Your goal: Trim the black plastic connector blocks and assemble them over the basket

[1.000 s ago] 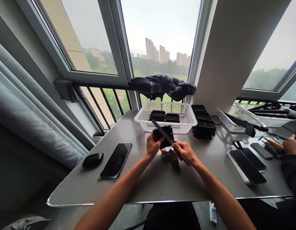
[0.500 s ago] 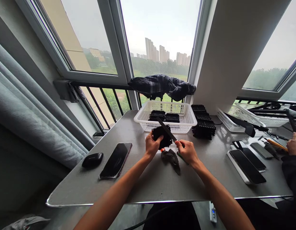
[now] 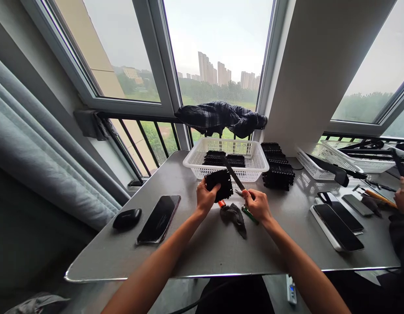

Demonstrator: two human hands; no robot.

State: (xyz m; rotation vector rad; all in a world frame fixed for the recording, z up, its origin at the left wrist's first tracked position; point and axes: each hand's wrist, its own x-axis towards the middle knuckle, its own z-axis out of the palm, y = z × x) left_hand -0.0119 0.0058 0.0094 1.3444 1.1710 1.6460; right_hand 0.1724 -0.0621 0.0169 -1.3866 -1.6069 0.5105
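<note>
My left hand point(image 3: 205, 196) is closed round a black rectangular plastic piece point(image 3: 221, 184) with toothed edges, the thumb lying on its face. A long, flat, dark file point(image 3: 235, 175) is gripped by its near end in my right hand point(image 3: 258, 205). It slants up and left, just right of the piece, with a small gap between them. Below lie a dark crumpled cloth point(image 3: 233, 218), with something orange point(image 3: 222, 203) at its upper end, and a green-handled tool point(image 3: 250, 214), partly by my right hand.
A white basket point(image 3: 192, 165) with several similar black pieces stands behind my hands, beside a stack of them point(image 3: 277, 168). A phone point(image 3: 158, 219) and a black case point(image 3: 127, 218) lie left. More phones point(image 3: 337, 226), baskets and a co-worker's hand point(image 3: 403, 197) are at right.
The file has shifted right, off the black piece it crossed before. My left hand has turned the piece a little and moved slightly left.
</note>
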